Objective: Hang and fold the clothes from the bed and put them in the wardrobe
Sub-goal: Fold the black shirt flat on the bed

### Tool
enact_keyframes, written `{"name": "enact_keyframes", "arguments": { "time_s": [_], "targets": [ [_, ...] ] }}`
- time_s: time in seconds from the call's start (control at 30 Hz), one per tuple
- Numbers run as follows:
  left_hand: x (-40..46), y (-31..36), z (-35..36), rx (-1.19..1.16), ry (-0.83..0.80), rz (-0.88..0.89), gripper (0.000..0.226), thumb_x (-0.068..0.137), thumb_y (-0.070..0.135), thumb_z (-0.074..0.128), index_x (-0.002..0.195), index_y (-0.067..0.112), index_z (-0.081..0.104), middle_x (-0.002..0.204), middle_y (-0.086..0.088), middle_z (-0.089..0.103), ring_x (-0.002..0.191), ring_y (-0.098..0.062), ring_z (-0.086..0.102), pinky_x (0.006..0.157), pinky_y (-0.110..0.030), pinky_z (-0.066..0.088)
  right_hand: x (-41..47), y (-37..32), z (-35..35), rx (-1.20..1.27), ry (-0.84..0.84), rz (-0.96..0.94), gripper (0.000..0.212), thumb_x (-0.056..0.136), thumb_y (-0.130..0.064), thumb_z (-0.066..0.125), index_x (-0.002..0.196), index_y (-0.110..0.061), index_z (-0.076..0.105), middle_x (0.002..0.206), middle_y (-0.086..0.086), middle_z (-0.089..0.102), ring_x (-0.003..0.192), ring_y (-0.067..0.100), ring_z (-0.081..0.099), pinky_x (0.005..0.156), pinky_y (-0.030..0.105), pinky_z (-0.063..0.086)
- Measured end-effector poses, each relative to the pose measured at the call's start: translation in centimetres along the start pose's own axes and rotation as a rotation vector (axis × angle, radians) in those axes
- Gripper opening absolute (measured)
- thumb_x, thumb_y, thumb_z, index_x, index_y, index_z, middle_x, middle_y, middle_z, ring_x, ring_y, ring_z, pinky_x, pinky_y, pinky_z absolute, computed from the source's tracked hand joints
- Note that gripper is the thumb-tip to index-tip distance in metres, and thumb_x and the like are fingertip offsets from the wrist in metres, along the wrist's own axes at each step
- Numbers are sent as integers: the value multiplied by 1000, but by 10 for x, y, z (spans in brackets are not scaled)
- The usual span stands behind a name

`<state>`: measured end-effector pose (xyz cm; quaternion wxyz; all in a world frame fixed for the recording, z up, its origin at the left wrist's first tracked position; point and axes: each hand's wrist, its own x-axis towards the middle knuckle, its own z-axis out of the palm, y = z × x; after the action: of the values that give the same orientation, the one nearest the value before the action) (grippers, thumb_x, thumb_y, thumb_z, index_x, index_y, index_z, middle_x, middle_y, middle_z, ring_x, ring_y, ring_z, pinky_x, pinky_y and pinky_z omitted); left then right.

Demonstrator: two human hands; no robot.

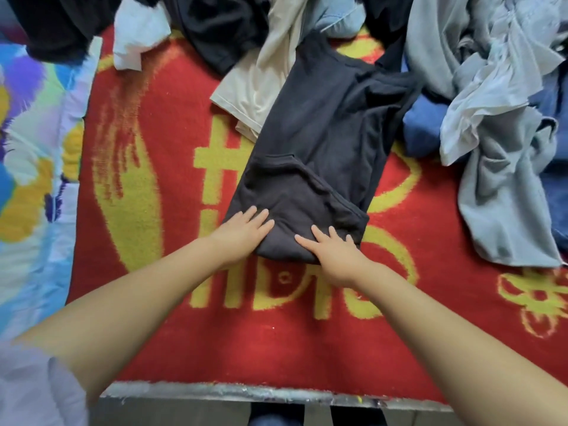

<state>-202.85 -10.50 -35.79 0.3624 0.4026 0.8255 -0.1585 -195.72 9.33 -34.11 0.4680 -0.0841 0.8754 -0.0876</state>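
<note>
A dark charcoal garment (319, 142) lies folded lengthwise into a long strip on the red and yellow blanket (172, 302), running from the middle towards the far pile. My left hand (242, 232) rests flat on its near left corner with straight fingers. My right hand (332, 250) presses flat on its near edge, fingers spread. Neither hand grips the cloth.
Unfolded clothes lie along the far side: a beige top (261, 84), black garments (215, 29), a white piece (138, 38), a blue item (421, 130) and grey clothes (498, 149) at the right. A colourful sheet (33, 149) covers the left. The bed's metal edge (246, 393) runs along the front.
</note>
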Motion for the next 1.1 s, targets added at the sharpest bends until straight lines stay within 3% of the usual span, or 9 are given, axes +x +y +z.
{"name": "enact_keyframes", "arguments": {
  "time_s": [0.1, 0.17, 0.27, 0.43, 0.53, 0.63, 0.77, 0.93, 1.1],
  "targets": [
    [-20, 33, -20, -226, -316, 126, 52, 86, -3, 38, 136, 8, 45, 138, -19, 47, 124, -34, 47, 99, -39, 40, -32, 27, -11, 213, -239, -163, 64, 81, 2, 41, 127, -41, 53, 121, 3, 61, 106, 23, 59, 78, 24, 47],
    [-33, 50, -28, -448, -492, 193, 29, 77, -1, 41, 90, 15, 62, 85, -8, 63, 81, -28, 57, 72, -38, 47, -53, 41, -7, 412, -450, -198, 38, 78, 3, 47, 92, -29, 62, 73, -8, 61, 68, 12, 60, 54, 21, 42],
    [-45, 46, -28, -868, -618, 130, 21, 73, 4, 49, 62, 20, 58, 59, 7, 54, 55, -11, 52, 51, -23, 39, -66, 70, 3, 776, -600, -151, 28, 84, 4, 56, 94, -21, 65, 78, -12, 67, 75, 3, 63, 69, 20, 48],
    [-30, 15, 2, -1595, -138, -254, 5, 87, 16, 62, 86, 19, 66, 79, 4, 67, 71, -7, 61, 60, -21, 45, -45, 109, 22, 1234, 22, 132, 19, 90, -20, 64, 108, -24, 61, 92, -2, 63, 73, 7, 58, 62, 23, 44],
    [-6, 28, 28, -1785, 220, -568, 13, 90, 28, 64, 102, 22, 64, 102, 0, 69, 93, -14, 64, 79, -30, 51, -31, 100, 43, 1232, 390, 341, 53, 89, -42, 63, 135, -22, 45, 110, 0, 61, 94, 15, 60, 88, 34, 48],
    [3, 54, 44, -1647, 469, -717, 18, 96, 27, 55, 101, 11, 62, 105, -8, 66, 98, -24, 61, 89, -35, 46, -27, 78, 67, 1017, 429, 377, 69, 89, -42, 62, 146, -18, 31, 136, 3, 53, 124, 25, 51, 98, 29, 36],
    [3, 64, 41, -1352, 821, -761, 28, 101, 23, 42, 75, 14, 41, 72, -2, 50, 70, -20, 39, 67, -38, 29, -26, 66, 79, 930, 690, 435, 37, 97, -28, 51, 131, -14, 43, 121, 14, 63, 110, 34, 57, 76, 29, 35],
    [14, 51, 32, -1258, 682, -813, 37, 101, 36, 38, 71, 14, 37, 66, -1, 47, 70, -30, 45, 65, -39, 32, -24, 70, 66, 939, 614, 484, 31, 96, -23, 51, 124, -9, 49, 119, 16, 60, 111, 32, 55, 87, 33, 39],
    [21, 50, 25, -1398, 710, -750, 25, 102, 29, 38, 81, 18, 45, 80, 4, 49, 81, -18, 42, 68, -28, 26, -19, 87, 28, 926, 705, 500, 32, 97, -35, 48, 76, -12, 58, 86, 7, 59, 83, 24, 51, 70, 28, 30]
  ]
}}
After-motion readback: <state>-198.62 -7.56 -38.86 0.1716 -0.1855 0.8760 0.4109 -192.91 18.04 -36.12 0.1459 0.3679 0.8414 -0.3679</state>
